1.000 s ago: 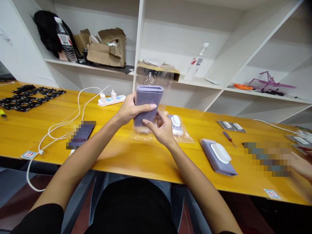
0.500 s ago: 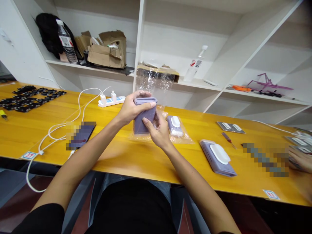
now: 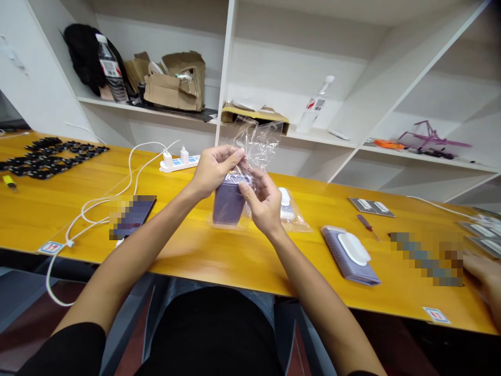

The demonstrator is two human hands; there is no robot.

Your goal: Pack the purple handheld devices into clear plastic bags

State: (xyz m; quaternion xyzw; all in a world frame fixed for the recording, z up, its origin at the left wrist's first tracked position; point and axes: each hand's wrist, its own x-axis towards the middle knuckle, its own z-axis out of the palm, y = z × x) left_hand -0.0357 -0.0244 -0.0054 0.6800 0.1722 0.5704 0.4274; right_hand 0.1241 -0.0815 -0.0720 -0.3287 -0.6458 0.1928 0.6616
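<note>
Over the middle of the table, a clear plastic bag [image 3: 261, 138] surrounds a purple-grey box-shaped case [image 3: 229, 202], which stands upright inside it. My left hand [image 3: 213, 169] pinches the bag at the upper left, just above the case's top edge. My right hand [image 3: 266, 201] is closed on the bag's right side, its thumb at the case's top. A bagged device [image 3: 287, 209], purple-grey with white parts, lies just behind my right hand and is partly hidden by it. Farther right, another purple-grey case [image 3: 350, 256] with a white oval piece on it rests on the table.
A power strip [image 3: 178, 163] with white cables and a phone [image 3: 136, 216] are at left. Black parts [image 3: 50, 156] cover the far left. At right lie a screwdriver [image 3: 367, 225], a plate with white pieces [image 3: 371, 206] and another person's hand [image 3: 485, 271]. Shelves stand behind.
The case has gone lower into the bag. Both my hands have shifted from gripping the case to holding the bag's upper part, which has bunched together.
</note>
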